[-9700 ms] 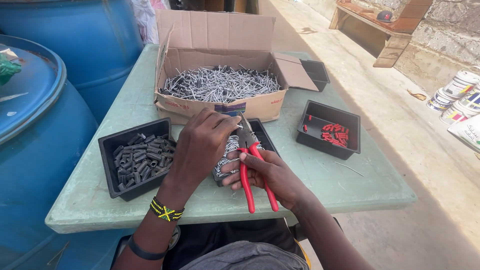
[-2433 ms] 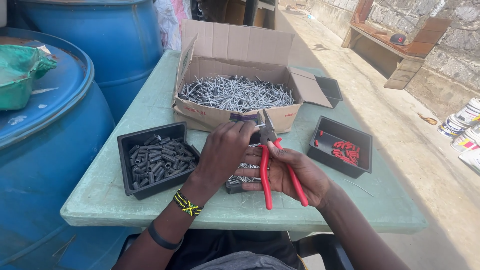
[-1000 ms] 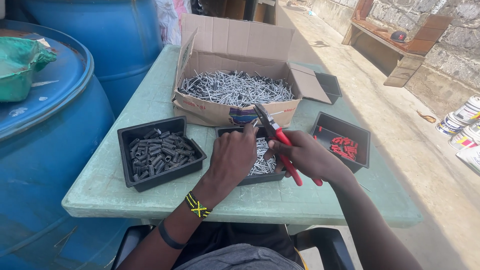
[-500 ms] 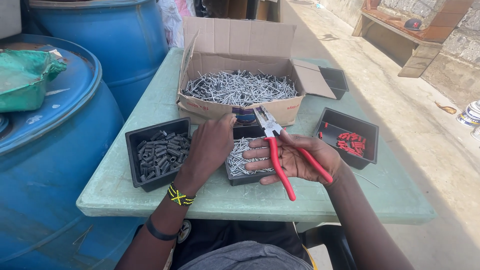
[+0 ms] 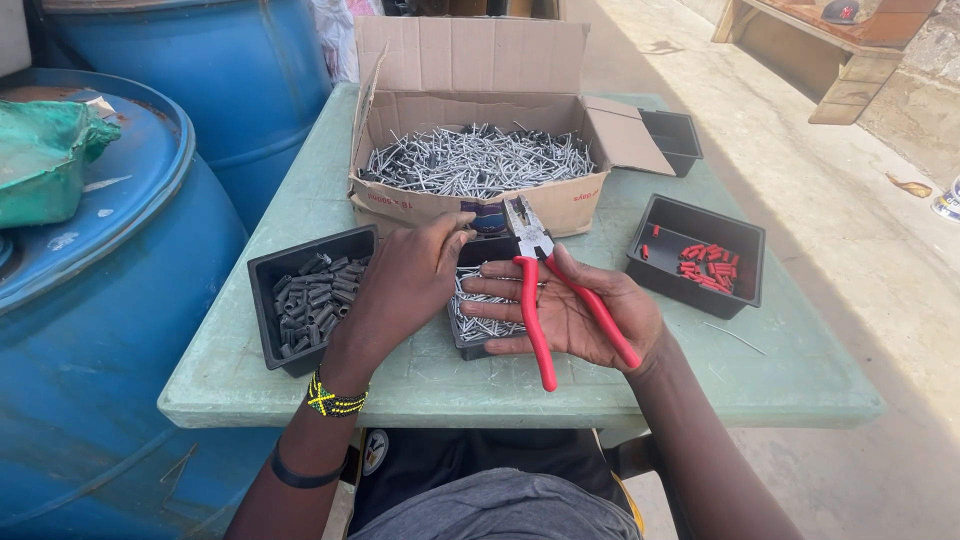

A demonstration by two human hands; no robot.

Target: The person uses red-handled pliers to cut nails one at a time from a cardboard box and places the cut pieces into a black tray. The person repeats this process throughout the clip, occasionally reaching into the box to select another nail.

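My right hand (image 5: 585, 318) lies palm up over the middle black tray (image 5: 470, 345), with red-handled pliers (image 5: 545, 290) resting across its fingers, jaws pointing away from me. My left hand (image 5: 405, 283) hovers palm down over the same tray, fingers curled near the pliers' jaws; whether it pinches a nail I cannot tell. The middle tray holds silver nails (image 5: 480, 326). An open cardboard box (image 5: 470, 200) full of nails stands just behind it.
A black tray of grey sleeves (image 5: 312, 293) sits left; a black tray of red caps (image 5: 700, 258) sits right; an empty black tray (image 5: 672, 138) lies behind the box's flap. All rest on a pale green table (image 5: 800, 375). Blue drums (image 5: 120, 330) stand left.
My right hand has opened flat under the pliers, which now lie loosely on my palm. My left hand has shifted slightly toward the pliers' jaws.
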